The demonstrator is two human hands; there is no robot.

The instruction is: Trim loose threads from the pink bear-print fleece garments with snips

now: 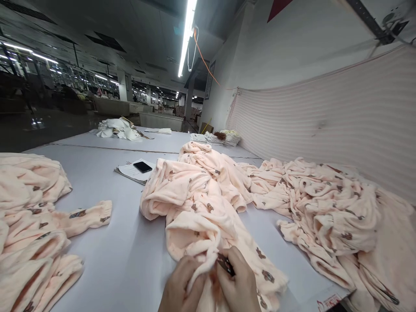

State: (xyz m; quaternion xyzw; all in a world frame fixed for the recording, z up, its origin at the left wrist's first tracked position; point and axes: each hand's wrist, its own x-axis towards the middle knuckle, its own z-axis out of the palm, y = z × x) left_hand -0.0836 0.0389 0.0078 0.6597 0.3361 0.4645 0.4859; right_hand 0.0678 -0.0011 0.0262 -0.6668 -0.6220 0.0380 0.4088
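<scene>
Your left hand (180,284) is bunched tight on the peach fleece garment (198,203) down at 6 o'clock, and your right hand (241,284) pinches a small dark tool (225,263) against it. More peach garments (334,208) are heaped at 3, a phone (142,167) at 11

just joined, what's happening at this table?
A person at a long white table is working on a peach fleece garment with small brown prints. The left hand pinches a fold of its fabric while the right hand holds a small dark tool against it; what the tool is cannot be told. More of the same garments lie heaped to the left and right. A phone rests on papers further back.
</scene>
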